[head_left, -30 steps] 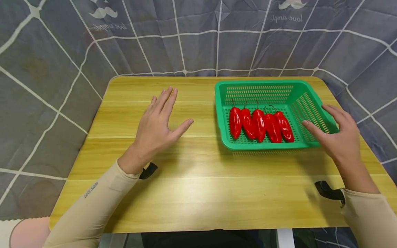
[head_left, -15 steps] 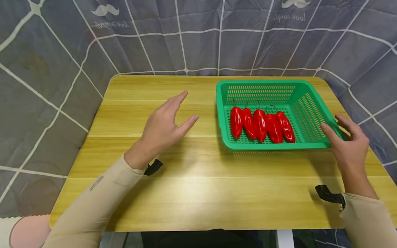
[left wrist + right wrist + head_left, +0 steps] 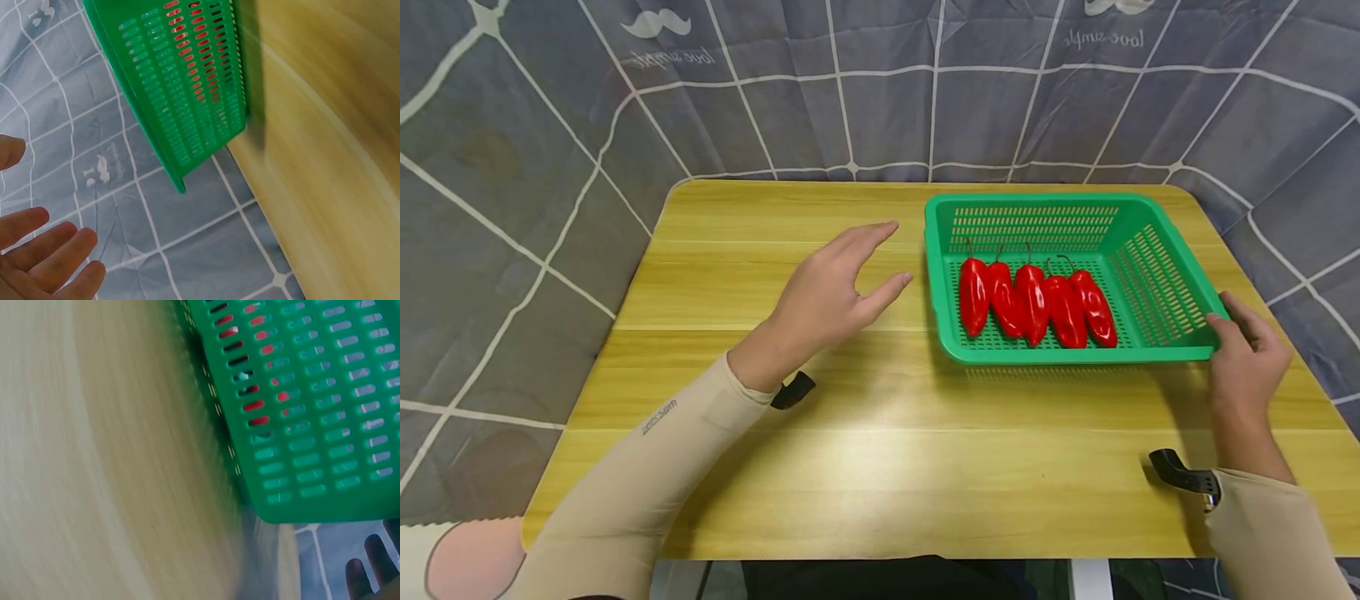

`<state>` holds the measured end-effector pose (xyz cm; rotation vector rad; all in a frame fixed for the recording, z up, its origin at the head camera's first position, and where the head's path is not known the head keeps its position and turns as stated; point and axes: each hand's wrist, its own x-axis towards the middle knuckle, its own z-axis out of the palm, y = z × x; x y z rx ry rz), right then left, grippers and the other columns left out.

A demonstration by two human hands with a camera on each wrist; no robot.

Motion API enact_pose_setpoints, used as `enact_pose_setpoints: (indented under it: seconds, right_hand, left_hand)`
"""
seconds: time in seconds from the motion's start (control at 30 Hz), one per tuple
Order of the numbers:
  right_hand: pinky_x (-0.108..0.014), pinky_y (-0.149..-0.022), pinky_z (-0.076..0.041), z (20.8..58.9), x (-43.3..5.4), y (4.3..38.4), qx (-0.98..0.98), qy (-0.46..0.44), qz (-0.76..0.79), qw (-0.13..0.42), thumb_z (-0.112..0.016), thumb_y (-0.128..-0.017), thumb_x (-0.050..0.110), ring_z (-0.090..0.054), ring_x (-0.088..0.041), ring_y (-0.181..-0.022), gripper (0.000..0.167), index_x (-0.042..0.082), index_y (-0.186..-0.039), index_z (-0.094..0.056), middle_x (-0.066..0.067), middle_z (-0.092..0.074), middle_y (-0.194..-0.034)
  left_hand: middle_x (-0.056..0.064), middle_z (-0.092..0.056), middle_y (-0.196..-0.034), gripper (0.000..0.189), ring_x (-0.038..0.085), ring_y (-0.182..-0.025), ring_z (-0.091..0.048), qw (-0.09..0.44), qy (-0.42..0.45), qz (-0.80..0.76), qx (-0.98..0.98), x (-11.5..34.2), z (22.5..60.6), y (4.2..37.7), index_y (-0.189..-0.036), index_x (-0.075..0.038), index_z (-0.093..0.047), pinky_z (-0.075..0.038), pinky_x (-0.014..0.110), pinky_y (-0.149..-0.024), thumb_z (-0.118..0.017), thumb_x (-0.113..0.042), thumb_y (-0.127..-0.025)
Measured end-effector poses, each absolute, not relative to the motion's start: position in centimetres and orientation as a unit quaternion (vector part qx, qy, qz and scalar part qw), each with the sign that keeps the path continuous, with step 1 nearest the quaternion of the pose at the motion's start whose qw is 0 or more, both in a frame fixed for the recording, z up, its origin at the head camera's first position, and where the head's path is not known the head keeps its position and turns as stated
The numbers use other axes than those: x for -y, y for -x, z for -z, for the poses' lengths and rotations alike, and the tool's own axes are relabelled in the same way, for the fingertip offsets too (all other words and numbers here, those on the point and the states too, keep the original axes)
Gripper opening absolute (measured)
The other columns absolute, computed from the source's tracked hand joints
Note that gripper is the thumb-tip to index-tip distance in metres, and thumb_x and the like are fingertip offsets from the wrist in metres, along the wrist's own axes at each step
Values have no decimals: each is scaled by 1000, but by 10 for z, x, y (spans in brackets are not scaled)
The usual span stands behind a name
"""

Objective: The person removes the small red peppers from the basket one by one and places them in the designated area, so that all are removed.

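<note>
A green plastic basket [image 3: 1037,357] stands at the right of the table, with several red peppers [image 3: 1032,304] lying side by side in it. My right hand [image 3: 1249,358] grips the basket's front right corner, thumb over the rim and fingers outside. In the right wrist view, fingers [image 3: 369,572] show beyond the basket's end. Left of the basket, my left hand [image 3: 831,287] hovers over the table, thumb and fingers apart and holding nothing. The left wrist view shows the left fingers [image 3: 59,256] relaxed, apart from the basket's slotted wall [image 3: 181,94].
A wooden table [image 3: 865,492] runs under both arms. Behind it and at its sides hangs a grey curtain [image 3: 887,125] with white lines. Each wrist carries a black mount, the left one [image 3: 793,389] and the right one [image 3: 1183,472].
My left hand has moved right, closer to the basket. My right hand has come from over the basket's right rim to its front right corner and taken hold. The peppers lie as before.
</note>
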<state>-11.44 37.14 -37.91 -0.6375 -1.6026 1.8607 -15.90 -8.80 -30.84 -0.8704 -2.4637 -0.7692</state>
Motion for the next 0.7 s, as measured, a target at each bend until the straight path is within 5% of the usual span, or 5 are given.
enact_pose_setpoints:
  seconds: [0.2, 0.6, 0.7]
  right_hand:
    - [-12, -81, -50, 378, -368, 117, 535, 280, -743, 290, -64, -92, -5, -59, -11, -115, 29, 8, -115, -77, -2, -67, -125]
    - [-13, -79, -50, 383, -366, 118, 544, 266, -731, 314, -67, -90, -5, -61, -12, -108, 28, 6, -114, -77, -2, -70, -118]
    - [-13, -79, -50, 383, -366, 118, 547, 269, -730, 311, -67, -91, -3, -60, -12, -109, 27, 7, -115, -76, -2, -69, -121]
  left_hand:
    - [8, -61, -138, 61, 20, -127, -56, 179, 326, 268, 889, 70, 304, 167, -141, -4, -57, -47, 36, -103, -67, -43, -95]
    - [10, -64, -132, 68, 24, -122, -60, 93, 332, 230, 910, 29, 291, 181, -141, -1, -56, -47, 34, -103, -66, -49, -94]
    - [8, -69, -117, 70, 25, -122, -60, 70, 331, 225, 914, 19, 289, 184, -141, -1, -56, -46, 35, -103, -67, -50, -93]
